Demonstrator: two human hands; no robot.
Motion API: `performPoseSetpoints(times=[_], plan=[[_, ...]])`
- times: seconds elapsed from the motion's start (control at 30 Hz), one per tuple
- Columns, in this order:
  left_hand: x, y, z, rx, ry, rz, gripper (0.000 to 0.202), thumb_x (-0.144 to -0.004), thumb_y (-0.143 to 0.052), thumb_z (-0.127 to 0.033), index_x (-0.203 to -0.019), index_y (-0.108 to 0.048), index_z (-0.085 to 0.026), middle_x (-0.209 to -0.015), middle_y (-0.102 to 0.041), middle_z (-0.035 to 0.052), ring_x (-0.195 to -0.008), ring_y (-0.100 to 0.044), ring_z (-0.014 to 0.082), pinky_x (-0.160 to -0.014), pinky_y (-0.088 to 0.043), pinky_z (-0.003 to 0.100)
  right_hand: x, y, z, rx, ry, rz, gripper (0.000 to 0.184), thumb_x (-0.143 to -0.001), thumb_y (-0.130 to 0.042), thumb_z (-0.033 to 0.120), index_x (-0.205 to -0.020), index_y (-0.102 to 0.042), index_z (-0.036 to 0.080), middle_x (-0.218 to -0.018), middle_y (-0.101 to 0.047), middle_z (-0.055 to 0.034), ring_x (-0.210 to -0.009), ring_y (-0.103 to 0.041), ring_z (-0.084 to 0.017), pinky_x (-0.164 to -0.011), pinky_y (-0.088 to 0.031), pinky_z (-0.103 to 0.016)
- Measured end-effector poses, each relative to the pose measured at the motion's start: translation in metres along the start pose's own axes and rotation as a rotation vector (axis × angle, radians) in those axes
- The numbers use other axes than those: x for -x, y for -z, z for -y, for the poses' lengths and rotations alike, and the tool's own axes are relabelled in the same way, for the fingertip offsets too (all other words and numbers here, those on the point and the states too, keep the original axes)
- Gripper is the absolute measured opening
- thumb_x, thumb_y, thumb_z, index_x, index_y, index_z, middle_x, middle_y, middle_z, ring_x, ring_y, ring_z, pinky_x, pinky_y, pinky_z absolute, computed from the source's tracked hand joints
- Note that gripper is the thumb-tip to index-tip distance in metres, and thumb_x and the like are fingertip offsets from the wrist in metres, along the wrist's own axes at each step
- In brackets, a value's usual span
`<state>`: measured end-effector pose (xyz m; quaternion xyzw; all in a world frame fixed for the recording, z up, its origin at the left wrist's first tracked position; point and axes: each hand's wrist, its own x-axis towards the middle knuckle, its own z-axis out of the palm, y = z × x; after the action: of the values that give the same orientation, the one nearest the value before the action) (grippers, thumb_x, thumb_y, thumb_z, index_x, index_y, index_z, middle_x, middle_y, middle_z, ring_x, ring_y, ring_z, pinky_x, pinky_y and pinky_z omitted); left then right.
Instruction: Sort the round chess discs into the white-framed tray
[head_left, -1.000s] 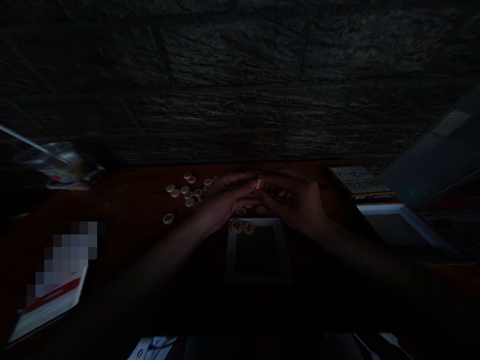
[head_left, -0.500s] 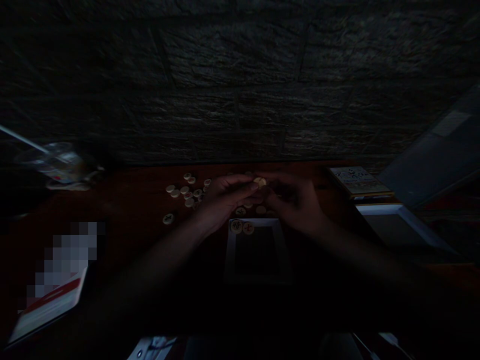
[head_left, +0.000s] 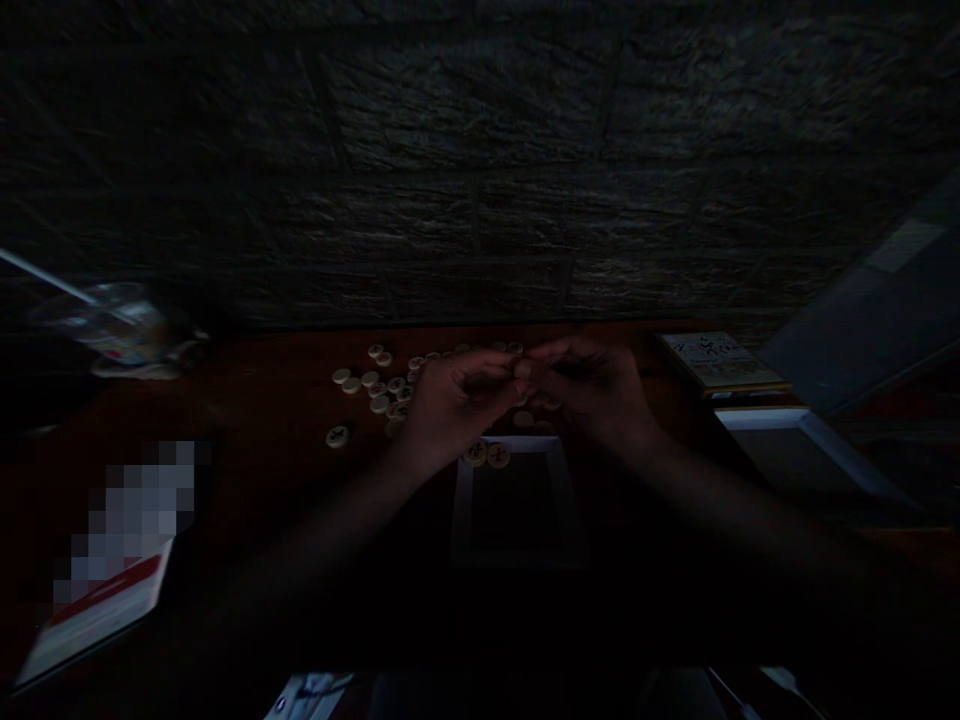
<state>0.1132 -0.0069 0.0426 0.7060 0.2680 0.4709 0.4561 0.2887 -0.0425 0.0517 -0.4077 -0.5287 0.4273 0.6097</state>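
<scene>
My left hand (head_left: 457, 395) and my right hand (head_left: 592, 390) meet fingertip to fingertip over the table, just beyond a shallow white box tray (head_left: 566, 500). Both are closed in a pinch around one xiangqi piece, a small round wooden disc that the fingers now almost wholly cover. Two more pieces lie in the tray's far left corner, one of them a disc with a red character (head_left: 498, 456). Several loose xiangqi pieces (head_left: 379, 404) are scattered on the table beyond and left of my left hand, some partly hidden by it.
At the right lie a printed box (head_left: 720, 362) and another open white tray (head_left: 802, 425). A plastic cup (head_left: 127, 325) with a straw stands far left, and a device with a lit screen (head_left: 105, 610) nearer. A stone wall (head_left: 480, 180) rises behind the dark wooden table.
The fingers have closed over the xiangqi piece, which showed plainly between my hands before. My right hand has turned slightly, its fingertips coming to the left hand's. The tray pieces stay put.
</scene>
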Motion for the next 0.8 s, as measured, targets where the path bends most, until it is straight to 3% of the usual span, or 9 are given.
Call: performPoseSetpoints(times=[0.27, 0.53, 0.8], plan=[[0.0014, 0.0010, -0.0036, -0.080, -0.088, -0.014, 0.026, -0.087, -0.079, -0.026, -0.112, -0.075, -0.020, -0.091, -0.082, 0.0038, -0.083, -0.078, 0.0173, -0.080, -0.062, 0.028, -0.0023, 0.0003, 0.0000, -0.038, -0.044, 0.041, 0.029, -0.067, -0.094, 0.042, -0.082, -0.081, 0.021, -0.073, -0.077, -0.0011, -0.058, -0.067, -0.012, -0.056, -0.054, -0.025], [0.0003, 0.0045, -0.0018, -0.070, -0.062, -0.045, 0.028, -0.083, -0.083, -0.028, -0.110, -0.079, -0.023, -0.092, -0.082, 0.0041, -0.081, -0.078, 0.0180, -0.078, -0.062, 0.030, -0.0017, 0.0017, 0.0053, -0.164, -0.223, 0.083, 0.031, -0.066, -0.094, 0.030, -0.094, -0.083, 0.024, -0.083, -0.081, -0.0016, -0.069, -0.072, -0.015, -0.067, -0.059, -0.029], [0.0010, 0.0030, -0.0016, -0.057, -0.058, -0.018, 0.027, -0.085, -0.081, -0.026, -0.111, -0.079, -0.025, -0.096, -0.083, 0.0043, -0.085, -0.078, 0.0190, -0.081, -0.063, 0.032, -0.0026, 0.0022, 0.0044, -0.064, -0.141, 0.058, 0.027, -0.068, -0.093, 0.035, -0.090, -0.082, 0.023, -0.088, -0.081, -0.0028, -0.069, -0.071, -0.014, -0.062, -0.058, -0.027]])
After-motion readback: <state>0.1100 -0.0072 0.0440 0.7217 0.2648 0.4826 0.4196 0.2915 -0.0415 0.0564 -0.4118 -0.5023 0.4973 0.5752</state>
